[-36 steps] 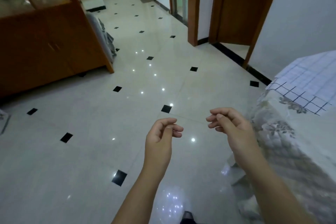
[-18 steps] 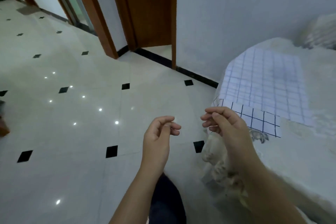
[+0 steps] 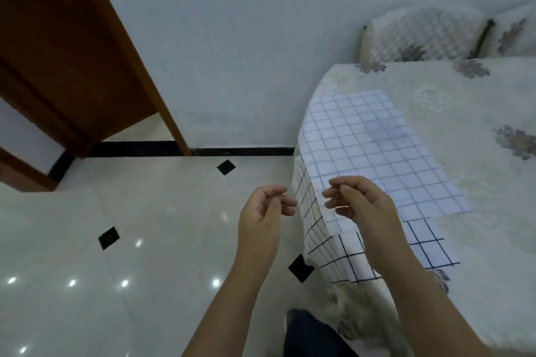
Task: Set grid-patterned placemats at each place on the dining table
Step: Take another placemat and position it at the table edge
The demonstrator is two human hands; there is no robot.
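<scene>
Cream glossy floor tiles (image 3: 87, 240) with small black diamond insets fill the left and bottom. Pale wall (image 3: 246, 38) behind, black skirting (image 3: 246, 151) along its base. Dining table (image 3: 478, 211) on the right under a quilted cream cloth with grey floral patches. Brown wooden door (image 3: 58, 52) upper left. Two padded chair backs (image 3: 420, 35) against the table's far side.

Two grid placemats are stacked at the table's near-left corner. The pale blue-lined placemat (image 3: 377, 148) lies flat on top. The dark-lined placemat (image 3: 429, 246) is under it, with its near end showing and its left side draping over the table edge.

Left hand (image 3: 261, 220) hovers over the floor just beside the table edge, fingers loosely curled, holding nothing. Right hand (image 3: 365, 206) hovers above the stacked mats at the corner, fingers loosely curled, also holding nothing; contact with the mats can't be told. Dark trouser leg (image 3: 313, 333) at bottom centre.
</scene>
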